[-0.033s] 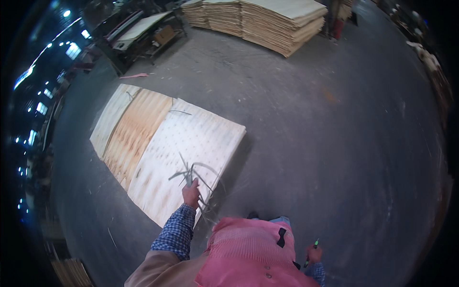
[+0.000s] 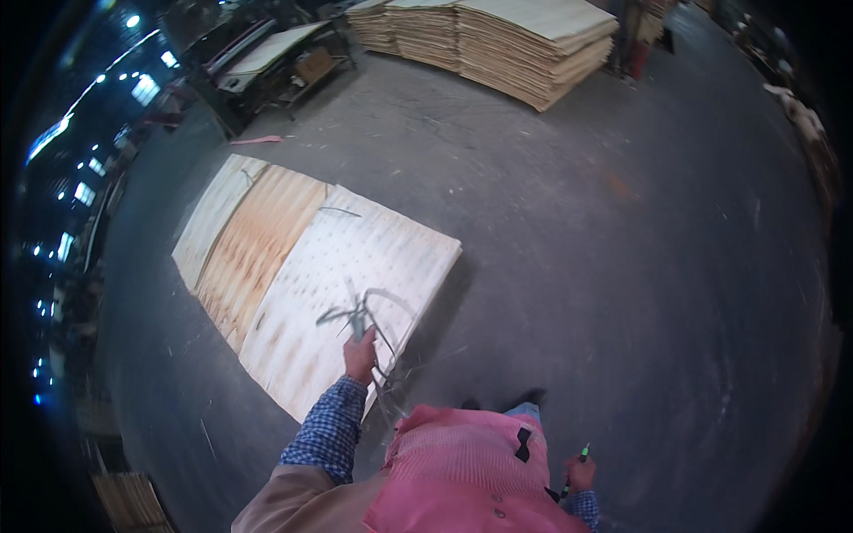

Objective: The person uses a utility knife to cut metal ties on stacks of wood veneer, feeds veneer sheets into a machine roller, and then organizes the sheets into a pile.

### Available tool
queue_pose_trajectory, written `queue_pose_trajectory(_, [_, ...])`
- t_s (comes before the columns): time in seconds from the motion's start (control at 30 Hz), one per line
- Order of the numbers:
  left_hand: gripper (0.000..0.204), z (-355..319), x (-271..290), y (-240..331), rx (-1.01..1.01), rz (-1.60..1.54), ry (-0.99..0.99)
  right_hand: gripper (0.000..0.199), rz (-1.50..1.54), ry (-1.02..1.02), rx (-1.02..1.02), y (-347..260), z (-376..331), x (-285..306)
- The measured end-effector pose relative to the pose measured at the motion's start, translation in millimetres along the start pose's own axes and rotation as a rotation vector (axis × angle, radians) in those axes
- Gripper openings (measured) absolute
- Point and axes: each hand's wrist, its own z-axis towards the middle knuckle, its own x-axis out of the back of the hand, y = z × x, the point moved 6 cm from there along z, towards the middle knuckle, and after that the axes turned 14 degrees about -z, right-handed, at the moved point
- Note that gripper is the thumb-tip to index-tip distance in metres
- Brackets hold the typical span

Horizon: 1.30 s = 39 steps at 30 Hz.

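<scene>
A loose bunch of grey strapping strips [image 2: 359, 318] sticks out of my left hand [image 2: 360, 357], which is closed around it. That hand hangs over the near right part of a low stack of pale wood veneer sheets [image 2: 373, 235]. Some strip ends trail down past the stack's near right edge. At the lower right, beside my pink apron, my right hand [image 2: 581, 475] is closed on a slim black-and-green tool [image 2: 584, 454]; its exact kind is too small to tell. More cut strips [image 2: 340, 211] lie on top of the sheets.
Tall stacks of veneer [image 2: 533, 53] stand at the far side. A work table [image 2: 271, 49] with a box [image 2: 313, 64] on its lower shelf is at the far left. A pink strip [image 2: 257, 140] lies on the grey floor [image 2: 622, 293]. More sheets [image 2: 131, 502] show at the lower left.
The scene has shifted slightly right in view. The strips in my left hand have swung a little, and a dark shoe shows more beyond the apron. Both hands keep their hold.
</scene>
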Motion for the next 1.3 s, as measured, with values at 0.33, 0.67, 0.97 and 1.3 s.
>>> queue_pose_trajectory(0.33, [0.043,-68,-295,64,-0.102,0.476,-0.354,0.043,-0.361,-0.493,1.008,-540,48,-91])
queue_pose_trajectory(0.67, [0.039,-7,-447,71,0.008,0.369,-0.729,0.036,-0.459,-0.5,0.95,-676,170,-138])
queue_pose_trajectory(0.97, [0.047,174,-445,232,-0.037,-0.385,-0.384,0.04,-0.574,-0.411,1.064,-1017,267,-175])
queue_pose_trajectory(1.3, [0.02,159,-306,-15,0.364,-1.017,1.138,0.039,-0.74,-0.096,1.546,-1452,377,-346])
